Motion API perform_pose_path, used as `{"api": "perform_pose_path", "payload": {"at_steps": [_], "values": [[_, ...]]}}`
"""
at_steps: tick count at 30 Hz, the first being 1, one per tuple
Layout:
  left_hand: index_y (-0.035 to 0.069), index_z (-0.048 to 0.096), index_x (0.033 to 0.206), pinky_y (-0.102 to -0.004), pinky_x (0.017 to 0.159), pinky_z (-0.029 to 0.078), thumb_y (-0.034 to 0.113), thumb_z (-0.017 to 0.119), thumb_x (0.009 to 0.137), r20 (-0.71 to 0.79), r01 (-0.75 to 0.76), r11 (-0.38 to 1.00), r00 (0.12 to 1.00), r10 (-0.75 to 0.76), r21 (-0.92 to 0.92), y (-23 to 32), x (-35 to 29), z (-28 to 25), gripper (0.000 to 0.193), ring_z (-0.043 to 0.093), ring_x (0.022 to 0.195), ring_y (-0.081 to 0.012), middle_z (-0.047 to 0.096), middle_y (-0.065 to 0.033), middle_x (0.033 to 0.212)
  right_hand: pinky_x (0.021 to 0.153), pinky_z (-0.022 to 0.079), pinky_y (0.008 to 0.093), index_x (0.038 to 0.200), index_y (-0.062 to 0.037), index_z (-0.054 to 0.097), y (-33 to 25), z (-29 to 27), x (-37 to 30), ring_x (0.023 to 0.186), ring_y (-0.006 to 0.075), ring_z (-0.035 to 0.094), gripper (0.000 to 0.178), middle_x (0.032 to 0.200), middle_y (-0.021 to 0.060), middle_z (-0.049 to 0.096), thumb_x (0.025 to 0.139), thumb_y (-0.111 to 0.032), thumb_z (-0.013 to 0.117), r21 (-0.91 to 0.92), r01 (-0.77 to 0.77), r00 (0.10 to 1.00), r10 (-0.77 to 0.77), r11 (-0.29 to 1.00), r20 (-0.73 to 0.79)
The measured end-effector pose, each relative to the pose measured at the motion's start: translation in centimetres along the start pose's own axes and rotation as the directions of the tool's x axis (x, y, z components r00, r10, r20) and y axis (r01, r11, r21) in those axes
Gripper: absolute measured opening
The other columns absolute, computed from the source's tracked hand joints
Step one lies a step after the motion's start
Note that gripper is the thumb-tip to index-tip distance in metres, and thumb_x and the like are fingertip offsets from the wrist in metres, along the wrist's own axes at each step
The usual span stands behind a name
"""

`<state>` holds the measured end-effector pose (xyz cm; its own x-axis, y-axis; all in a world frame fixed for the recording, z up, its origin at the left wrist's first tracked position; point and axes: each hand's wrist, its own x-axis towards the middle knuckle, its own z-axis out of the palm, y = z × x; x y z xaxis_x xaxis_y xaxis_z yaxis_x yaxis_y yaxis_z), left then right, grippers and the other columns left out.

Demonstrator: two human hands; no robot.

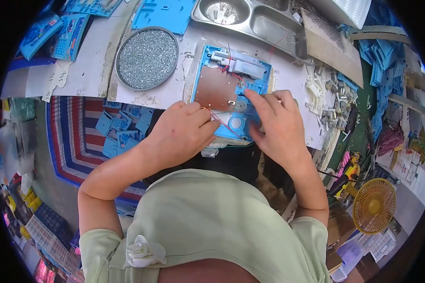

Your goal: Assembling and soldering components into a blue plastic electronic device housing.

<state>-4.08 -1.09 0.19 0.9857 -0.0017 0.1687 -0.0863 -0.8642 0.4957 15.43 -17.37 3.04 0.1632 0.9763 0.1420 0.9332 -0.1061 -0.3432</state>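
Left hand (184, 133) has a curled grip, hold unclear, right hand (279, 125) a half-open, seemingly empty one, both at the blue rectangular plastic housing (255, 87) on the white desk (288, 78), beside a round metal dish (145, 88) of screws (148, 56).

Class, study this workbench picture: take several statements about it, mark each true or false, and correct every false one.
1. The rectangular brown board sits inside the open blue plastic case. True.
2. The round metal dish of small silver pieces lies right of the case. False: the dish lies left of it.
3. The right-hand grip is at the case's right side. True.
4. The round yellow fan stands at the picture's upper left. False: the fan is at the lower right.
5. A white flower decorates the pale green shirt. True.
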Motion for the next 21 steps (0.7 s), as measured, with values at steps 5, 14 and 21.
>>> {"api": "perform_pose_path", "payload": {"at_steps": [5, 14, 21], "values": [[0.007, 0.068, 0.105, -0.0408, 0.072, 0.046, 0.018, 0.077, 0.082, 0.047, 0.059, 0.997, 0.997, -0.057, -0.051, 0.6, 1.0, -0.9, 0.027, 0.061, 0.085, -0.0275, 0.061, -0.0074, 0.090, 0.078, 0.049, 0.0423, 0.126, -0.0063, 0.061, 0.3, 0.5, 0.1, 0.095, 0.0310, 0.057, 0.062, 0.096, 0.0084, 0.064, 0.066, -0.003, 0.077, -0.031, 0.024, 1.000, -0.024, 0.999, -0.006], [0.005, 0.066, 0.106, -0.0426, 0.072, 0.050, 0.017, 0.075, 0.086, -0.135, 0.138, 0.977, 0.978, -0.160, -0.161, 1.1, 2.7, 0.8, 0.026, 0.064, 0.082, -0.0329, 0.064, -0.0112, 0.091, 0.079, 0.047, 0.0414, 0.095, -0.0068, 0.065, 0.3, 0.8, 0.1, 0.098, 0.0297, 0.056, 0.028, 0.099, 0.0075, 0.061, 0.069, -0.007, 0.076, -0.097, 0.071, 0.997, -0.073, 0.993, -0.018], [0.007, 0.067, 0.110, -0.0413, 0.072, 0.050, 0.018, 0.075, 0.084, -0.154, 0.024, 0.983, 0.987, -0.053, -0.184, 1.4, 3.0, 1.8, 0.029, 0.065, 0.085, -0.0292, 0.064, -0.0089, 0.095, 0.087, 0.042, 0.0463, 0.084, -0.0094, 0.062, -2.5, -0.6, -1.2, 0.094, 0.0267, 0.058, 0.019, 0.087, 0.0047, 0.061, 0.075, -0.015, 0.077, -0.110, 0.033, 0.999, -0.037, 0.993, -0.038]]}}
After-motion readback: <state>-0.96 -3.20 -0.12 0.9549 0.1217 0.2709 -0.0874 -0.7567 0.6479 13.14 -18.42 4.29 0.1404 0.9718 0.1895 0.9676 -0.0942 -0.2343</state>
